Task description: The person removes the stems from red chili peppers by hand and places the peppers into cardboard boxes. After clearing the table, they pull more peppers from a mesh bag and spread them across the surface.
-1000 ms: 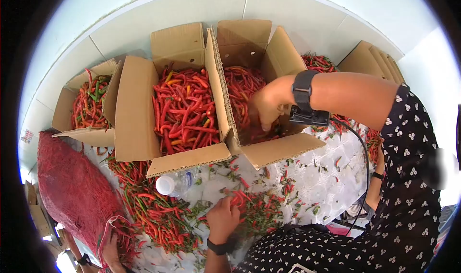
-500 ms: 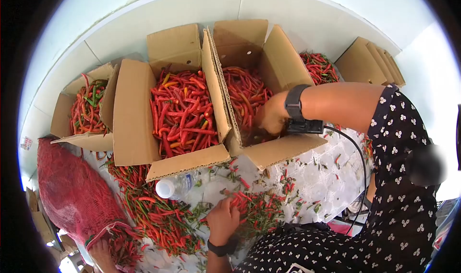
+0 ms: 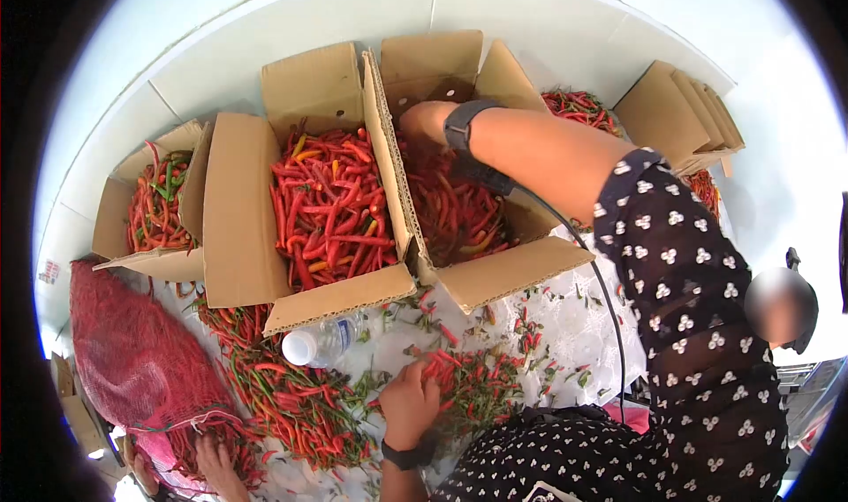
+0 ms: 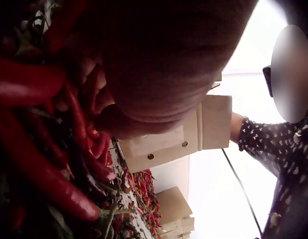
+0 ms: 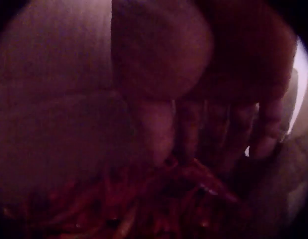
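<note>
In the head view, my right hand (image 3: 424,120) reaches into the back of the right-hand cardboard box (image 3: 517,281), over the red chili peppers (image 3: 464,211) in it. The right wrist view is dark; its fingers (image 5: 189,129) point straight down, tips at the peppers, close to the box wall. My left hand (image 3: 409,405) lies low at a pile of red chilies and green stems (image 3: 481,387) on the table. Up close, the left wrist view has its fingers curled, with red chilies (image 4: 77,114) between thumb and fingers.
A fuller box of chilies (image 3: 331,206) stands beside it, and a smaller one (image 3: 159,202) farther left. A plastic bottle (image 3: 322,343) lies in front. At left, another person's hand (image 3: 221,467) is at a red mesh sack (image 3: 146,352) beside loose chilies (image 3: 291,396).
My right hand has moved from the front of the box to its back left. My left hand stays put. The other person's hands have shifted at the sack's mouth.
</note>
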A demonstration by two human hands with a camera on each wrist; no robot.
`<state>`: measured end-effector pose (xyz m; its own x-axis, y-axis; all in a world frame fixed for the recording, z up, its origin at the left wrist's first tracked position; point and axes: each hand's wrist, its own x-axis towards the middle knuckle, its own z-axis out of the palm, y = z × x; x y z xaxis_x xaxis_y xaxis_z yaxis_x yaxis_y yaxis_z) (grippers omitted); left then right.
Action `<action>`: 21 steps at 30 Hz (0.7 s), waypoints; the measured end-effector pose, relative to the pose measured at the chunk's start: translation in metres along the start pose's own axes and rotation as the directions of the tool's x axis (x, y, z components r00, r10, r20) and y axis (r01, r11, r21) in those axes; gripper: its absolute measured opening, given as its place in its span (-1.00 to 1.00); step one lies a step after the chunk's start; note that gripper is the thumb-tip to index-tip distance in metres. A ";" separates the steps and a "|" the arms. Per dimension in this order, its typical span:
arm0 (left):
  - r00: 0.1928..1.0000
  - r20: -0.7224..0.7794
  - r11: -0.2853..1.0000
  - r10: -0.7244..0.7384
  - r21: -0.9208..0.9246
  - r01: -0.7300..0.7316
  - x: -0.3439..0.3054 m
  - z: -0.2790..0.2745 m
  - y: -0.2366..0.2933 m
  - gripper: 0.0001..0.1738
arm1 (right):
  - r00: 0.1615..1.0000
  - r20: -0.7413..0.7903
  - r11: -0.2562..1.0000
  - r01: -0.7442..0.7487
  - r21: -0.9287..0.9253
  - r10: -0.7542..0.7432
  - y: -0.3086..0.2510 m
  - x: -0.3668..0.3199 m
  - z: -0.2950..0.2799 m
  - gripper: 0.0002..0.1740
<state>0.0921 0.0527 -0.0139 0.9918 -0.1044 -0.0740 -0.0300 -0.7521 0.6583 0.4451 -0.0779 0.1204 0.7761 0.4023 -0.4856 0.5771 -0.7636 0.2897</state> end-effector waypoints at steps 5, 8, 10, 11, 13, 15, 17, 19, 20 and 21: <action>1.000 0.000 1.000 0.005 0.006 -0.005 0.000 0.000 0.000 -0.71 | 0.990 0.106 0.912 0.038 0.409 -0.089 0.004 0.015 0.027 -0.64; 1.000 -0.001 1.000 0.005 0.004 -0.005 0.001 -0.001 0.003 -0.71 | 0.995 0.092 0.911 -0.061 0.407 0.025 0.012 -0.001 0.036 -0.65; 1.000 0.003 0.999 0.011 0.039 -0.011 0.001 0.000 0.001 -0.72 | 0.976 0.016 0.822 0.172 0.542 -0.215 0.016 -0.029 0.023 -0.65; 1.000 0.007 0.999 0.012 0.045 -0.012 0.001 0.000 0.001 -0.72 | 0.975 0.126 0.766 0.063 0.639 -0.186 0.016 -0.032 0.017 -0.72; 1.000 0.000 0.999 0.019 0.027 -0.019 0.001 0.000 -0.001 -0.72 | 0.991 0.090 0.754 0.017 0.657 -0.101 0.025 -0.058 -0.011 -0.75; 1.000 -0.004 0.999 0.030 0.033 -0.030 0.000 0.001 -0.002 -0.72 | 0.999 -0.035 0.599 0.040 0.799 -0.020 0.040 -0.069 -0.024 -0.80; 0.999 -0.007 0.999 0.041 0.034 -0.040 0.000 0.001 -0.001 -0.72 | 0.978 -0.200 0.310 0.210 0.927 -0.064 0.056 -0.073 -0.036 -0.79; 1.000 -0.002 0.998 0.022 0.050 -0.022 0.000 0.001 0.002 -0.72 | 0.954 -0.279 0.175 0.294 0.939 -0.108 0.056 -0.090 -0.060 -0.77; 1.000 -0.001 0.998 0.024 0.052 -0.024 0.000 0.001 0.003 -0.72 | 0.919 -0.376 0.038 0.383 0.923 -0.120 0.047 -0.099 -0.072 -0.76; 1.000 -0.003 0.999 0.026 0.045 -0.026 0.000 0.001 0.003 -0.72 | 0.873 -0.473 -0.101 0.463 0.881 -0.119 0.042 -0.104 -0.078 -0.74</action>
<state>0.0922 0.0498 -0.0133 0.9911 -0.1220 -0.0543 -0.0615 -0.7779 0.6254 0.4078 -0.1124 0.2474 0.7290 0.6811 -0.0685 0.0775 -0.1815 -0.9803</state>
